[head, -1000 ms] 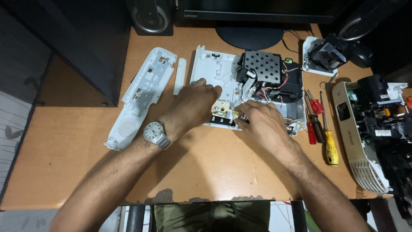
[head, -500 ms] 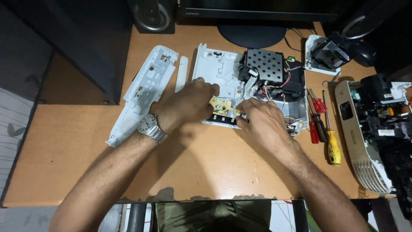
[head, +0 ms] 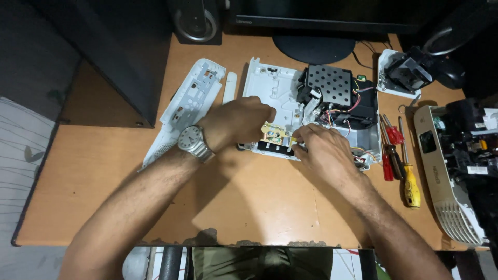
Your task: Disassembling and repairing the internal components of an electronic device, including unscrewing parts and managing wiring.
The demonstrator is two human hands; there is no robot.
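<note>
Working at the desk [head: 104, 171], we rest our left hand [head: 236, 122] on the opened white housing [head: 275, 91]; our right hand [head: 321, 153] pinches the small yellow board [head: 274, 134] at its front edge.

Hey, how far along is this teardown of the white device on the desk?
Done: the white cover panel is off, lying left of the opened white chassis. In hand: the left hand and right hand both work at the small yellow circuit board at the chassis's front edge. Left: the perforated black metal box and coloured wires are still inside.
</note>
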